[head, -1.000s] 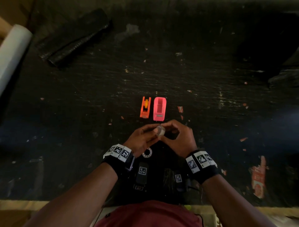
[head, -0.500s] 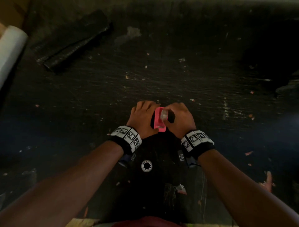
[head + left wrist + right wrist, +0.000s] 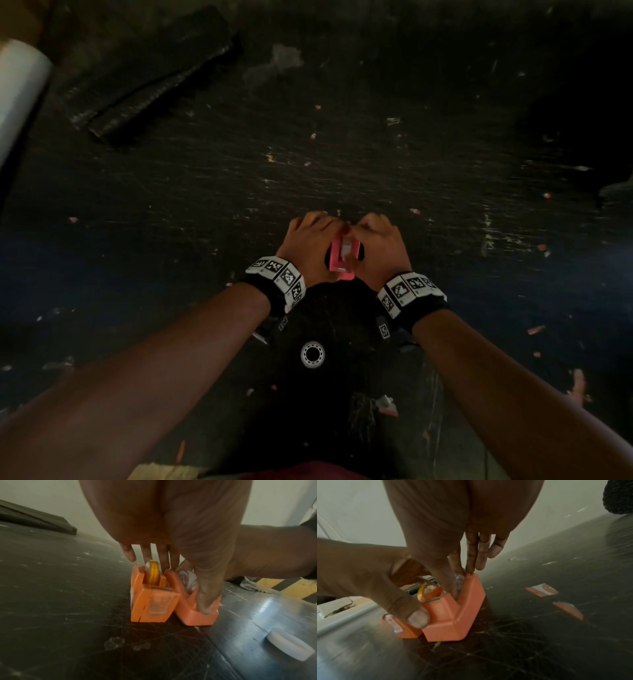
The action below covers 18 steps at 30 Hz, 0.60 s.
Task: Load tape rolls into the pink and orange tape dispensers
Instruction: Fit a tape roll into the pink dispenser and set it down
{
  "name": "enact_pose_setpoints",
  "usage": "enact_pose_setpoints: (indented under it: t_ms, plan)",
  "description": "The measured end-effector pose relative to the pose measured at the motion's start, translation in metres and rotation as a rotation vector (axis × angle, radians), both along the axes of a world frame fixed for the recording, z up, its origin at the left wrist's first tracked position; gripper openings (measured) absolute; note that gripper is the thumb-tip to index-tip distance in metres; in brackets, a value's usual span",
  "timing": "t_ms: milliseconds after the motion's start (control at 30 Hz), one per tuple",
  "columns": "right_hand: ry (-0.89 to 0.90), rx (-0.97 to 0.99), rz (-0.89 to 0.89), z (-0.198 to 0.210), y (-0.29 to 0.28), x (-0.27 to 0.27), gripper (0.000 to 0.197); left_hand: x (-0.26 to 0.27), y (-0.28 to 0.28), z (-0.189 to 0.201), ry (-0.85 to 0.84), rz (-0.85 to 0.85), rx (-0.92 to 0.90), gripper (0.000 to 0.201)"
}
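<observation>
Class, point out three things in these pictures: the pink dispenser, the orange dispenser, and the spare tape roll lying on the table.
pink dispenser [image 3: 337, 274]: head view, near end of its body.
orange dispenser [image 3: 150, 604]: left wrist view, front face.
spare tape roll [image 3: 312, 354]: head view, white ring's rim.

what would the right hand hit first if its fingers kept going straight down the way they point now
Probably the clear tape roll seated in the pink dispenser: the right hand points down into its slot, thumb already inside. Depth there is unclear.
</observation>
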State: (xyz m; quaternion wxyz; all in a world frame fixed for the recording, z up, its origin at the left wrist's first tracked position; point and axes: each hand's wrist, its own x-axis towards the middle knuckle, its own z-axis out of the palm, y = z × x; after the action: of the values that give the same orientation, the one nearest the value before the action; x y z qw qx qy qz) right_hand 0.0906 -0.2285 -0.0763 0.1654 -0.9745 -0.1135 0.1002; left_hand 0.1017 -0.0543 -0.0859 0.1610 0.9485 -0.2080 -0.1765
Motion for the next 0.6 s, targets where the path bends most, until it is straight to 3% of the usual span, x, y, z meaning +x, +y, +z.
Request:
enact_pose_setpoints:
  t_ms: [167, 400, 600]
  plan:
    - [-0.033, 0.154, -0.035, 0.000, -0.006, -0.003, 0.015, 0.000, -0.001, 0.004, 0.013, 0.008, 0.005, 0.098]
    - [-0.068, 0.124, -0.018, 0.002, -0.005, -0.013, 0.006, -0.001, -0.001, 0.003, -0.014, -0.021, 0.029, 0.097]
    - [-0.080, 0.130, 0.007, -0.003, -0.004, -0.036, 0.009, 0.000, 0.001, 0.002, -0.034, -0.038, 0.036, 0.093]
